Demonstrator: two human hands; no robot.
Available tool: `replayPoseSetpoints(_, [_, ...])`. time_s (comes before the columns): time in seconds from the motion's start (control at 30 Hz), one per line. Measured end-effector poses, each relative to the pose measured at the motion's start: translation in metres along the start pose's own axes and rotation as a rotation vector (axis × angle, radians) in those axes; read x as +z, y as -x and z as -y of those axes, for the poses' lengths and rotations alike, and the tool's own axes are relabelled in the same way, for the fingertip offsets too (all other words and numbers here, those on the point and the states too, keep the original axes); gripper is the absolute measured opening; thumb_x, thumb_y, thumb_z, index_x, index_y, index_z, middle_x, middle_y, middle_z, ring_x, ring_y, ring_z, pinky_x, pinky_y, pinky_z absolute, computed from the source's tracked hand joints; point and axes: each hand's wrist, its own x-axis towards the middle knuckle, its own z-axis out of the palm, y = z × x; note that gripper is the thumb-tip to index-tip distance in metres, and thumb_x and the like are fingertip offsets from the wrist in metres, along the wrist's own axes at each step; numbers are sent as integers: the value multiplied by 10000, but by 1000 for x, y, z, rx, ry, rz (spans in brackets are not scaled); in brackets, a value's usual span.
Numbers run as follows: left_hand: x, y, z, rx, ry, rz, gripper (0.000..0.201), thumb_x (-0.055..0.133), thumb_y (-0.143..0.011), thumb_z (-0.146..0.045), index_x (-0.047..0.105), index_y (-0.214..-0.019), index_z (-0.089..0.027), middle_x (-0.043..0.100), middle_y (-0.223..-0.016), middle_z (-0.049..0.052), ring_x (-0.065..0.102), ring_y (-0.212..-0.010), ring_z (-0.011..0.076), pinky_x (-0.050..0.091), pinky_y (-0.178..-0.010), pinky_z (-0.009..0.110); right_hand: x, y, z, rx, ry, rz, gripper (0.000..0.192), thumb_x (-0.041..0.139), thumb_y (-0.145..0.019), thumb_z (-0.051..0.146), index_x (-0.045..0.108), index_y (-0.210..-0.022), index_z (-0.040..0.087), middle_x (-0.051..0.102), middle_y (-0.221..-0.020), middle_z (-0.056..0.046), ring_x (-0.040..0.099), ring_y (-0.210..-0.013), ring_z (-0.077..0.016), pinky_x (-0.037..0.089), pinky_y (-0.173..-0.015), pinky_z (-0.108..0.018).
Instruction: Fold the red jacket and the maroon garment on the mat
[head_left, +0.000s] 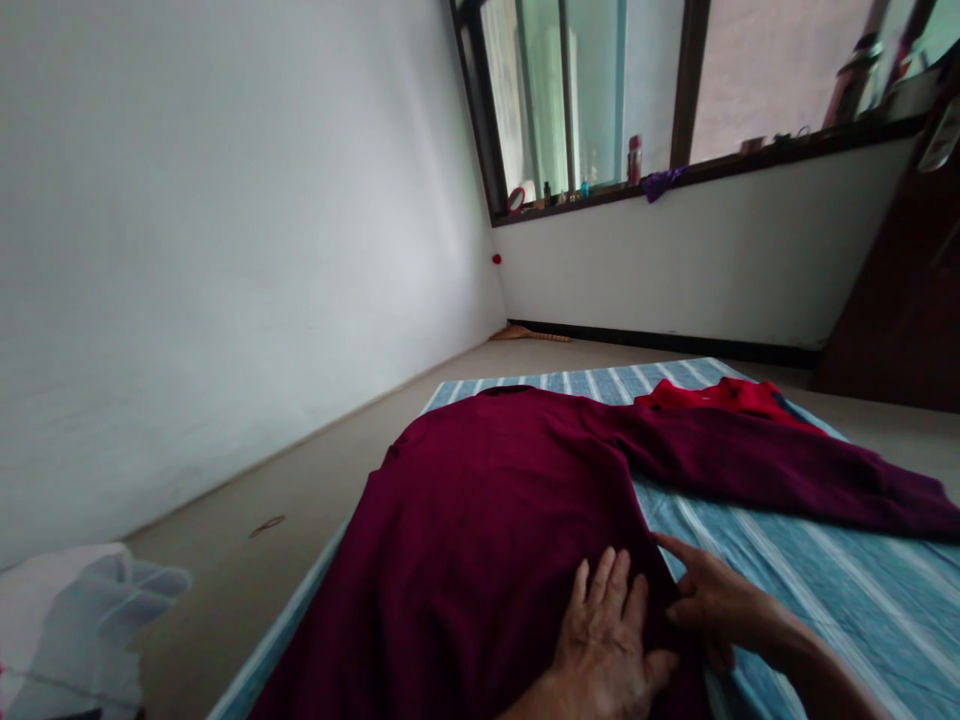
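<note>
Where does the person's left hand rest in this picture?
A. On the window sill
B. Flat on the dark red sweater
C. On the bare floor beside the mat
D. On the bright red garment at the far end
B: the left hand lies palm down, fingers spread, on the dark red sweater spread over the striped mat, beside the right hand at the sweater's edge.

Left hand (607, 645), right hand (716, 605): bare, sleeveless.
</note>
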Motion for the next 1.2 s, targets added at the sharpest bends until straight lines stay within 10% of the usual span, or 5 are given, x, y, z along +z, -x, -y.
replayPoseSetpoints(1.2, [16,9,5,30,-25,40,750,336,-872,-643,238,-1443,-167,86,-1524,122,1,-1400,266,24,-1128,527,-3,1,-6,15,77,2,995,531,-601,253,31,-1432,30,532,-410,72,512,-309,-153,318,-273,-168])
